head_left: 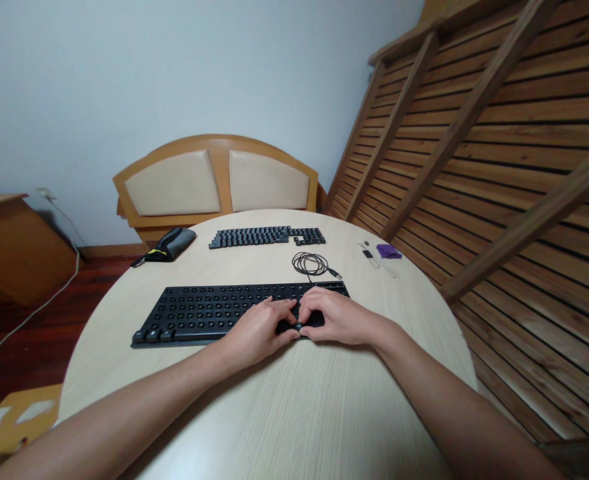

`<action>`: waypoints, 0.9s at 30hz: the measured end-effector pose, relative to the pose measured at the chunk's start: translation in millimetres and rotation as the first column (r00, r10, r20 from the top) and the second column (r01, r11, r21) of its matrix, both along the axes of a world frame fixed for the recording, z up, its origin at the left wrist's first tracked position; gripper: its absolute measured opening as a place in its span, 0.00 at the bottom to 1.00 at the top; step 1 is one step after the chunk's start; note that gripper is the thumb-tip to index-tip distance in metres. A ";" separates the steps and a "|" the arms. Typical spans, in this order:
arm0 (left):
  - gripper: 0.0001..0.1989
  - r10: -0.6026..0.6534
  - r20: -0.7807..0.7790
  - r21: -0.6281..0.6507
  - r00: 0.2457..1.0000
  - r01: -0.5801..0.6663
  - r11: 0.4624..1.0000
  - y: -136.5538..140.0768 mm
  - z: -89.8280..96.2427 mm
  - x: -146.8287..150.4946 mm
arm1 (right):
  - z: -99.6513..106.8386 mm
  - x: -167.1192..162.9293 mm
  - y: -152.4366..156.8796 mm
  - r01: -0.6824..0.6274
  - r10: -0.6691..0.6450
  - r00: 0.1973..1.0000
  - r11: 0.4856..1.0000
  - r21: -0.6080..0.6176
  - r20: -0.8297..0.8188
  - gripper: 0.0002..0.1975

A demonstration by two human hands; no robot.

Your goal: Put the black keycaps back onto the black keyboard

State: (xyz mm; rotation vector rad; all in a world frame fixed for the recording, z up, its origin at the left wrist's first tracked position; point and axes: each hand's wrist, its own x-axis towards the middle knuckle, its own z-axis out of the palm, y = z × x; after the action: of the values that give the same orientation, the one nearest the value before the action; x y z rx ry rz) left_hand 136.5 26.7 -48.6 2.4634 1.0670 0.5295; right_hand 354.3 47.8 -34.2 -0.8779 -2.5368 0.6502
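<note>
A black keyboard (199,312) lies on the table in front of me, most of its switches bare of caps. A few keycaps (153,333) sit at its lower left corner. My left hand (264,328) and my right hand (339,317) meet over the front edge, right of the keyboard's middle. Thumb and index finger of both close around one small dark keycap (299,326) at that edge. My fingers partly cover it and hide the keyboard's right part.
Loose keycaps stand in rows (254,236) at the back of the round table (294,413). A coiled cable (310,264) lies behind the keyboard. A dark pouch (170,245) is at back left; a purple cloth (388,251) and small wire tools (371,257) are at right.
</note>
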 end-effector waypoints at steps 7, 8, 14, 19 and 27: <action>0.05 0.000 -0.002 0.027 1.000 0.000 1.000 -0.6 -3.2 0.3 | 0.1 -0.7 -0.7 0.005 -0.005 1.000 1.000 0.012 0.005 0.04; 0.05 -0.003 -0.005 0.028 1.000 0.003 1.000 -0.7 -3.0 0.5 | -0.2 -0.8 -1.0 0.006 -0.006 1.000 1.000 0.015 0.005 0.04; 0.04 -0.011 -0.016 0.036 1.000 0.011 0.999 0.4 -3.1 0.9 | -2.2 -1.5 -2.9 0.011 -0.014 0.999 0.998 0.061 0.039 0.04; 0.04 -0.017 -0.013 0.028 1.000 0.017 0.999 0.9 -2.0 -0.1 | -2.3 -1.5 -3.5 0.024 -0.027 0.998 0.998 0.064 0.047 0.04; 0.07 -0.008 -0.013 0.008 1.000 0.008 1.000 2.7 -0.2 -3.2 | -1.5 0.4 -2.1 0.014 -0.014 1.000 1.000 0.027 0.013 0.03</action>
State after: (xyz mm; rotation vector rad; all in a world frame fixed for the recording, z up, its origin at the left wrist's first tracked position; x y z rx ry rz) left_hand 133.3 29.4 -48.8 2.4806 1.0614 0.5173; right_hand 354.7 45.7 -35.7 -0.8929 -2.5424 0.6070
